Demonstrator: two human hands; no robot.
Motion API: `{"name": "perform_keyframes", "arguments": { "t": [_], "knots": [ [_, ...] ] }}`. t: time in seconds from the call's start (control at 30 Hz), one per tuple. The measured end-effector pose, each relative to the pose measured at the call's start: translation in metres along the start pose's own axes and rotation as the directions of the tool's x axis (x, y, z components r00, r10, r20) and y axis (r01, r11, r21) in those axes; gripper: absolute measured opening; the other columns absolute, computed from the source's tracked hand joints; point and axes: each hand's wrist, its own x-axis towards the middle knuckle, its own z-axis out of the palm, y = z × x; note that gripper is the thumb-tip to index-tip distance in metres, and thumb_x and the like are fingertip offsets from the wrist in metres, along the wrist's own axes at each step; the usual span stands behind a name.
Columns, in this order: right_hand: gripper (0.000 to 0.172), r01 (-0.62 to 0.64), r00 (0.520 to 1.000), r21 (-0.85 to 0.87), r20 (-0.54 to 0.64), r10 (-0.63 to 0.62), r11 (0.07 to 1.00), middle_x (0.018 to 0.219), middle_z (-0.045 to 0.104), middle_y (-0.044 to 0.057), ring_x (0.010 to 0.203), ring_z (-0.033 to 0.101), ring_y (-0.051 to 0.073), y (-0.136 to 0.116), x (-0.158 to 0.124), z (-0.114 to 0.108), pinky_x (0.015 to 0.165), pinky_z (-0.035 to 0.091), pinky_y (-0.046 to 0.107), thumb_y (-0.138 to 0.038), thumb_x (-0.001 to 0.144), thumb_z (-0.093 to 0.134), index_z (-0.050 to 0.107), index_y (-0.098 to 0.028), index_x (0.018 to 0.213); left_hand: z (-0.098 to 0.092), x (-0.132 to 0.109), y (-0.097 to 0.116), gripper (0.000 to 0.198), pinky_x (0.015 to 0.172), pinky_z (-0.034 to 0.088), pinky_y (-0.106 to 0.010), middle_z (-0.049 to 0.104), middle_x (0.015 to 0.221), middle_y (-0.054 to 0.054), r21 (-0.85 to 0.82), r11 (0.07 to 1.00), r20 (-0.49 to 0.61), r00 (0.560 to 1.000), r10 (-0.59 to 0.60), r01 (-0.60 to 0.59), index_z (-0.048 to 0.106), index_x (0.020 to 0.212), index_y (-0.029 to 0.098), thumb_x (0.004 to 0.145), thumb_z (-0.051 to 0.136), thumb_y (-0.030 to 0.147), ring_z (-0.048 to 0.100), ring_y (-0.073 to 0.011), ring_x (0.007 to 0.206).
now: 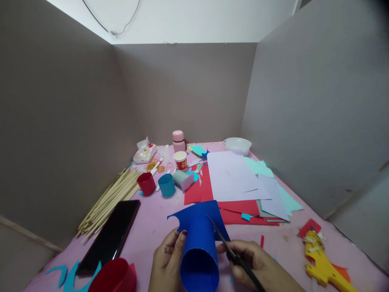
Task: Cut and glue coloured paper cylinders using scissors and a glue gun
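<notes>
My left hand (170,257) is closed on the side of a blue paper tube (199,239), thumb along its wall. The tube's round open end faces me. At its far end lies a flat blue paper sheet (197,211) with a curved notch cut at its left. My right hand (252,263) grips a pair of black-handled scissors (223,241). Their thin blades point up and left across the right part of the blue sheet. Whether the blades are apart, I cannot tell. My right fingertips are close beside the tube.
On the left are a black phone (109,237), wooden sticks (112,198) and a red paper tube (114,278). Small red (146,184) and teal (167,185) rings stand farther back. White sheets (232,178) cover red paper (240,218). A yellow glue gun (320,259) lies right.
</notes>
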Motion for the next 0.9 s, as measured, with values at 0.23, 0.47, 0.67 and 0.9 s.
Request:
{"name": "perform_keyframes", "arguments": {
  "t": [0.23, 0.47, 0.67, 0.9],
  "knots": [
    [0.067, -0.022, 0.984, 0.098, 0.181, 0.004, 0.995, 0.079, 0.056, 0.004, 0.067, 0.05, 0.015, -0.0117, -0.0066, -0.0031, 0.061, 0.042, 0.025, -0.069, 0.074, 0.056, 0.058, -0.017, 0.117, 0.0026, -0.0037, 0.0052, 0.034, 0.053, 0.044, -0.018, 0.063, 0.058, 0.004, 0.041, 0.998, -0.02, 0.999, 0.04, -0.039, 0.067, 0.065, 0.02, 0.057, 0.078, 0.051, 0.053, -0.0142, 0.059],
    [0.068, 0.039, 0.998, 0.017, 0.047, -0.04, 0.999, 0.075, 0.054, 0.002, 0.068, 0.05, 0.017, -0.0034, 0.0001, 0.0027, 0.069, 0.045, 0.031, -0.068, 0.071, 0.061, 0.06, -0.018, 0.118, 0.0056, -0.0067, -0.0005, 0.026, 0.049, 0.039, -0.018, 0.057, 0.056, 0.006, 0.075, 0.994, -0.037, 0.996, 0.081, -0.078, 0.063, 0.063, 0.02, 0.066, 0.074, 0.044, 0.047, -0.0117, 0.054],
    [0.06, 0.044, 0.999, -0.067, -0.016, -0.046, 0.997, 0.061, 0.054, -0.001, 0.056, 0.049, 0.017, -0.0054, 0.0027, 0.0039, 0.062, 0.045, 0.031, -0.061, 0.071, 0.065, 0.064, -0.019, 0.113, 0.0075, -0.008, -0.0026, 0.023, 0.053, 0.04, -0.019, 0.061, 0.06, 0.003, 0.068, 0.995, 0.036, 0.997, 0.074, -0.076, 0.067, 0.067, 0.02, 0.069, 0.072, 0.042, 0.05, -0.0129, 0.057],
    [0.053, 0.088, 0.994, -0.218, -0.051, -0.101, 0.972, 0.063, 0.058, 0.0, 0.063, 0.053, 0.02, -0.0107, 0.003, 0.0014, 0.064, 0.045, 0.031, -0.056, 0.073, 0.063, 0.067, -0.019, 0.111, 0.0028, -0.0028, -0.002, 0.022, 0.053, 0.041, -0.019, 0.062, 0.059, 0.004, 0.011, 1.0, 0.106, 0.994, 0.028, -0.03, 0.069, 0.068, 0.021, 0.067, 0.075, 0.043, 0.05, -0.0123, 0.055]
  ]
}}
